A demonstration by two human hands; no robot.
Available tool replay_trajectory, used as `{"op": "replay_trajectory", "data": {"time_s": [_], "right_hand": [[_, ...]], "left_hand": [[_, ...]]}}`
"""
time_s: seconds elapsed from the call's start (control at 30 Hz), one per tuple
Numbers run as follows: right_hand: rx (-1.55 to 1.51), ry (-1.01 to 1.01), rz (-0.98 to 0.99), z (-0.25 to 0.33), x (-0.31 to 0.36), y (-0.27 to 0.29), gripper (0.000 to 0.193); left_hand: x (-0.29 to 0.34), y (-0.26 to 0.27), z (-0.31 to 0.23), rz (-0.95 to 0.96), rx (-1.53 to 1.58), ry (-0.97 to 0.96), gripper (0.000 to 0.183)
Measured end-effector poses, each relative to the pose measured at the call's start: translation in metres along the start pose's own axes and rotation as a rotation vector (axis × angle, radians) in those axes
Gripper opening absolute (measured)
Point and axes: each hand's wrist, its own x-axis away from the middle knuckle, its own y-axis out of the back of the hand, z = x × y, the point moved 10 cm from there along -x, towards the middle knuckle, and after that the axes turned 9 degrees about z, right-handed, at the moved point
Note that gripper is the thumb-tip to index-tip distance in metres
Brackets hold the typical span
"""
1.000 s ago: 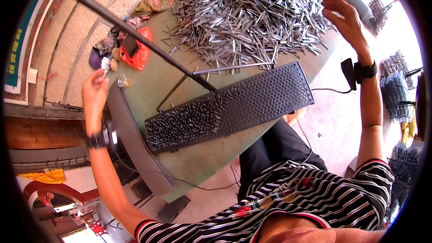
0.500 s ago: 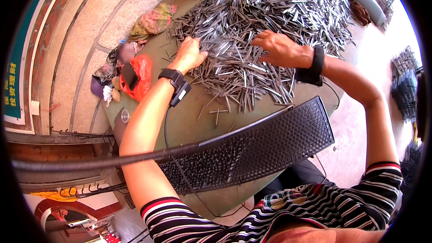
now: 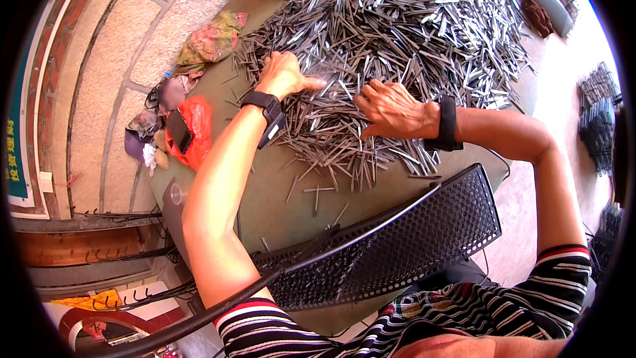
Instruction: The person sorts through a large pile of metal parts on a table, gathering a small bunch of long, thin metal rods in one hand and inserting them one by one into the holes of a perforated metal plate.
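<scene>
A big heap of thin grey metal strips (image 3: 371, 40) lies loose on the greenish table (image 3: 238, 205). At its left near side, my left hand (image 3: 285, 76) rests on the strips, thumb stretched out to the right and the other fingers bent, their tips partly hidden. My right hand (image 3: 391, 109) is over the near middle of the heap, back up, fingers bent toward the strips and thumb apart. No strip shows clearly gripped in either hand. Close to my body is a long black perforated tray (image 3: 437, 225), with many small pieces standing in the holes of its left part.
Left of the heap lie a red plastic bag (image 3: 199, 119) with a dark phone (image 3: 179, 130) on it, and a crumpled patterned cloth (image 3: 212, 40). A stone wall (image 3: 106, 46) borders the left. A black cable crosses the tray. Stacked dark racks (image 3: 598, 136) stand at the right.
My right hand has come nearer and lower onto the heap. My left thumb now reaches out to the right. The view has shifted slightly, and the cable crosses the tray differently.
</scene>
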Motion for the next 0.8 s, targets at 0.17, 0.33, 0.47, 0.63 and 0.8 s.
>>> {"op": "replay_trajectory", "data": {"time_s": [0.17,0.33,0.47,0.63,0.8], "right_hand": [[0.024,0.051,-0.054,0.003,0.005,-0.006,0.049],[0.016,0.076,-0.100,0.005,0.007,-0.005,0.045],[-0.005,0.078,-0.093,0.005,0.005,-0.006,0.043],[0.018,0.071,-0.057,0.005,0.003,-0.011,0.038],[0.062,0.057,-0.013,0.005,-0.002,-0.020,0.034]], "left_hand": [[0.006,0.004,-0.002,-0.089,-0.019,0.064,0.083],[-0.007,-0.008,-0.002,0.078,0.114,0.026,0.072],[-0.010,-0.010,-0.004,-0.048,0.014,0.042,0.067],[-0.006,-0.005,-0.017,0.037,0.031,0.065,0.060],[-0.008,-0.015,-0.015,0.059,0.047,0.158,0.069]]}}
